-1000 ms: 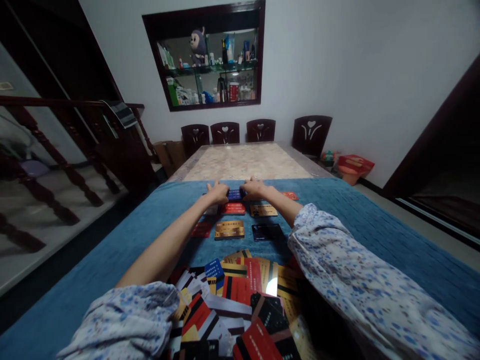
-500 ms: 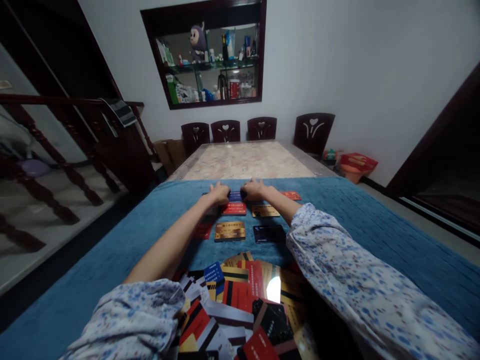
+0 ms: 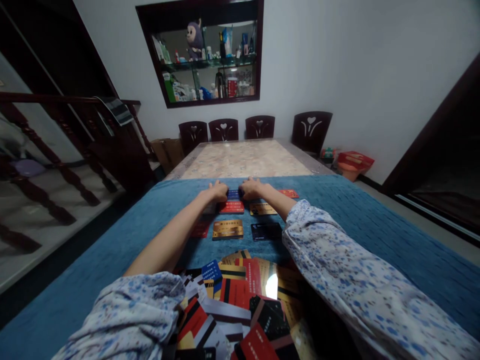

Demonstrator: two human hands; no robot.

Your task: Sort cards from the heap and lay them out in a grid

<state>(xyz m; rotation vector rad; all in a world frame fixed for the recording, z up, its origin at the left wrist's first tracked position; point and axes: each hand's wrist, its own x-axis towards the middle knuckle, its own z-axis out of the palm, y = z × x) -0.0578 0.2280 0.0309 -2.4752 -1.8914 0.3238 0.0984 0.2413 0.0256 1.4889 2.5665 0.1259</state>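
Observation:
At the far row of cards, a blue card [image 3: 234,194] lies between my two hands. My left hand [image 3: 218,191] is curled at its left end, and my right hand [image 3: 252,188] is curled at its right end; the fingertips are partly hidden. Nearer me lie a red card [image 3: 231,207] and a gold-and-black card [image 3: 262,208], partly under my right forearm. In the closest row are a gold card [image 3: 228,229], a black card [image 3: 266,231] and a red card [image 3: 200,229] half covered by my left arm. Another red card [image 3: 288,193] shows past my right wrist.
A big heap of mixed cards [image 3: 234,292] sits between my forearms at the near side. Blue cloth [image 3: 123,250] covers the near part of the table [image 3: 240,157]. Several dark chairs [image 3: 311,131] stand around the far end, with a railing [image 3: 56,145] to the left.
My view has shifted slightly, so the scene sits a little further left and up. Both hands stay at the ends of the blue card; the other cards lie as before.

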